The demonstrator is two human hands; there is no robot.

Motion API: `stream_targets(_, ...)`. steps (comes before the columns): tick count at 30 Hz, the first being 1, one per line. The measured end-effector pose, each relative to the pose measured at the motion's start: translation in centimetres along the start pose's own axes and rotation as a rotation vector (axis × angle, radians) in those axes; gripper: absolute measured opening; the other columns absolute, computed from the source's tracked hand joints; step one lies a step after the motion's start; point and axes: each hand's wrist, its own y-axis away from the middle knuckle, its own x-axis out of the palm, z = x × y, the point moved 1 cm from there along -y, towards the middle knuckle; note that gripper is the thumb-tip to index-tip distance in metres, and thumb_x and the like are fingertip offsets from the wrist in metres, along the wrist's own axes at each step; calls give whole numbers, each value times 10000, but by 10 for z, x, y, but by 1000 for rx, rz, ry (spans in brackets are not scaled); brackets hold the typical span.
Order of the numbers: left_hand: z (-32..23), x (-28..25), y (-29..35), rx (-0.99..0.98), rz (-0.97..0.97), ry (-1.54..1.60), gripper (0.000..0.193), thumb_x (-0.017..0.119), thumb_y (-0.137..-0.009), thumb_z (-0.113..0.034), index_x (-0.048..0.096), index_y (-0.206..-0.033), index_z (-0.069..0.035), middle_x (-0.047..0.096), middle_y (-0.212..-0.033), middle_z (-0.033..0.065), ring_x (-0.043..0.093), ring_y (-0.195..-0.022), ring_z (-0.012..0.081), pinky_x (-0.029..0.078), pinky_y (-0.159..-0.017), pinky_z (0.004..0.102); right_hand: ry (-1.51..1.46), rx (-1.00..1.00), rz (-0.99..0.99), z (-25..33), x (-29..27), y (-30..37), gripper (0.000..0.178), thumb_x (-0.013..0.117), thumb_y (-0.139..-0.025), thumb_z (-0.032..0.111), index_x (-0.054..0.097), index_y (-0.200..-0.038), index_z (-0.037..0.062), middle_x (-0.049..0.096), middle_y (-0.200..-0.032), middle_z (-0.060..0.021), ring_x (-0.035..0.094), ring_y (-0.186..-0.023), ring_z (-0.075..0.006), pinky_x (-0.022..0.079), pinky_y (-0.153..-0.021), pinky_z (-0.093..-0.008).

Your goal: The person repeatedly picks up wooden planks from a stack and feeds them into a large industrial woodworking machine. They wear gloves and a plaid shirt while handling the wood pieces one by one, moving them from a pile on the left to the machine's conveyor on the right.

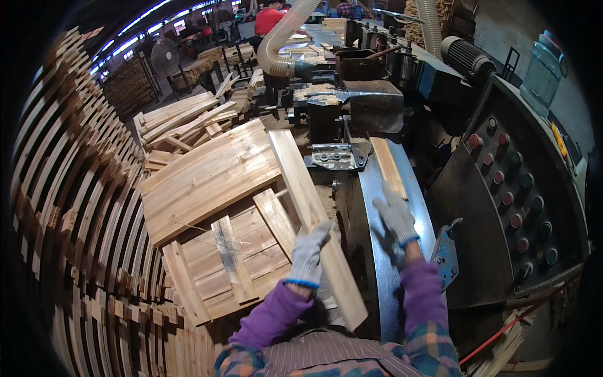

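My left hand (308,256), in a pale work glove with a blue cuff, is closed around a long wooden board (295,179). The board slants from beside the machine down toward my body. On the machine's shiny metal bed (411,169) lies a narrower wooden strip (388,166), its far end close to the cutter housing. My right hand (397,217), gloved the same way, is over the bed at the strip's near end. Its fingers look stretched out and slightly blurred, touching or almost touching the wood; the exact contact is unclear.
Left of me stands a stack of boards and slatted pieces (213,188), beside a tall wall of stacked strips (81,201). A control panel (512,188) with coloured buttons and a large water bottle (541,72) are at right. A clear ribbed hose (279,44) and a person in red (269,21) are ahead.
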Motion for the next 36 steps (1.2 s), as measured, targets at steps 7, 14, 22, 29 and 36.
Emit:
stream_targets(7, 80, 40, -8, 162, 99, 9, 280, 466, -982, -123, 503, -1244, -31, 568, -1127, 107, 599, -980, 223, 529, -875, 355, -9, -99, 57, 46, -28, 244, 787, 752, -792, 319, 443, -1425, -30, 439, -1440, -301, 460, -1320, -427, 381, -1086, -437)
stream_targets(14, -73, -82, -49, 214, 115, 293, 280, 568, -965, -339, 501, -783, -137, 423, -655, 8, 440, -629, 168, 390, -611, 331, 645, 56, -298, -15, 19, 264, 620, 666, -799, 106, 495, -1385, 1, 456, -1441, -231, 458, -1286, -376, 381, -1065, -434)
stream_targets(22, -199, -127, -82, 341, -738, 305, 706, 618, -900, -473, 330, -1455, -145, 446, -1414, 190, 442, -1280, 361, 327, -1081, 514, 784, -365, -495, -66, 32, -1, 334, 615, -835, 210, 521, -1126, 75, 533, -1142, -125, 477, -1096, -295, 390, -939, -406)
stream_targets(29, -150, -18, 31, 618, -517, 64, 447, 688, -836, -144, 565, -1251, -35, 589, -1280, 95, 601, -1067, 168, 506, -854, 269, 135, 84, 35, -6, 8, -53, 475, 661, -878, 267, 586, -1301, 64, 625, -1257, -151, 570, -1187, -324, 458, -973, -416)
stream_targets(36, -68, 47, 86, 923, -247, -1313, 424, 576, -621, 157, 578, -1016, 4, 655, -1171, 123, 626, -858, 155, 477, -702, 220, 211, -761, 89, 132, -11, 148, 909, 760, -738, 459, 414, -1429, -19, 457, -1380, -300, 542, -1163, -429, 441, -995, -448)
